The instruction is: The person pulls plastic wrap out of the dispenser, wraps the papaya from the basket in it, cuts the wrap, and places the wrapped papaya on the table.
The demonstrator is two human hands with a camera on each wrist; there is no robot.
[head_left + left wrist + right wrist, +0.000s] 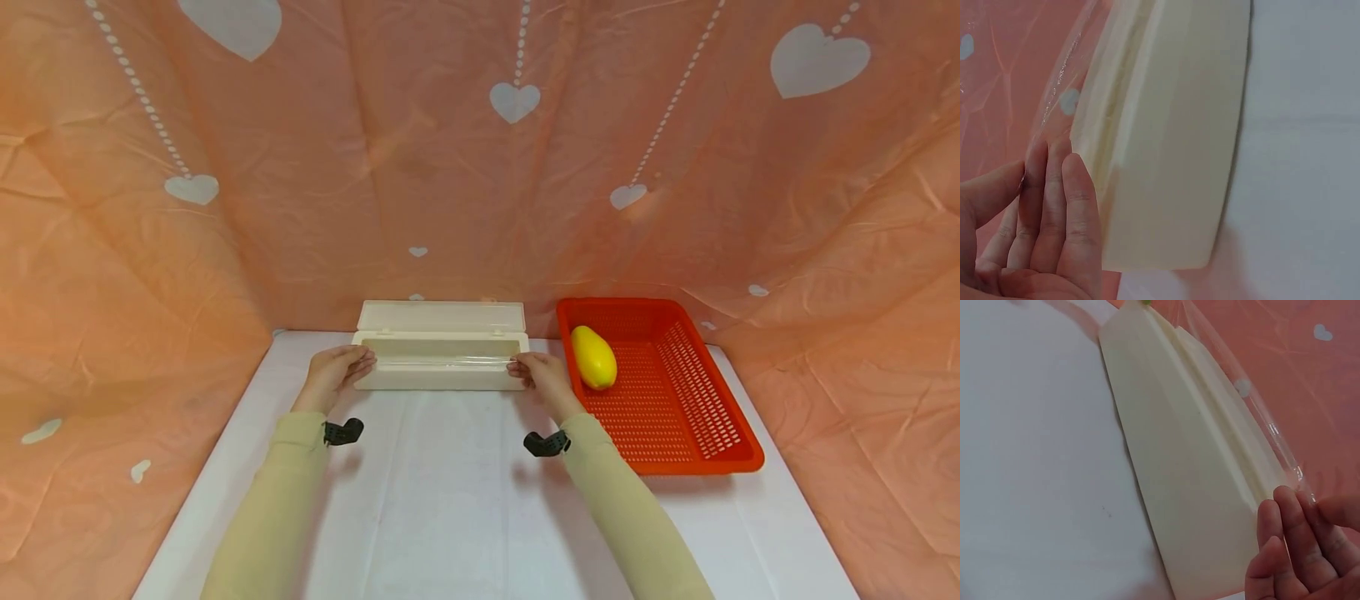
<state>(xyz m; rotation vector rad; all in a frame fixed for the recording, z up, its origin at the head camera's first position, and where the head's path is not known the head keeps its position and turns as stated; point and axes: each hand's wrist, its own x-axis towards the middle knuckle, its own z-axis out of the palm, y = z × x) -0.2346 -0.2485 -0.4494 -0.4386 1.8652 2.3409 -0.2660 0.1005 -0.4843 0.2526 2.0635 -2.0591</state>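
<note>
A long cream-coloured box (442,381) stands at the back of the table, its lid (441,316) raised behind it. Clear plastic film (450,361) stretches along the box opening between both hands. At the left end, my left hand (333,375) pinches a corner of the film between thumb and index finger. My right hand (545,381) pinches the opposite corner at the right end. Both wrist views show the film edge (1054,94) drawn taut and running from the fingertips along the box. What lies inside the box is hidden.
To the right stands a red perforated basket (723,408), close to the right forearm. A yellow oval fruit (595,358) lies inside against its left wall. White cloth (435,500) covers the table. An orange curtain with white hearts (450,183) hangs around the back and sides.
</note>
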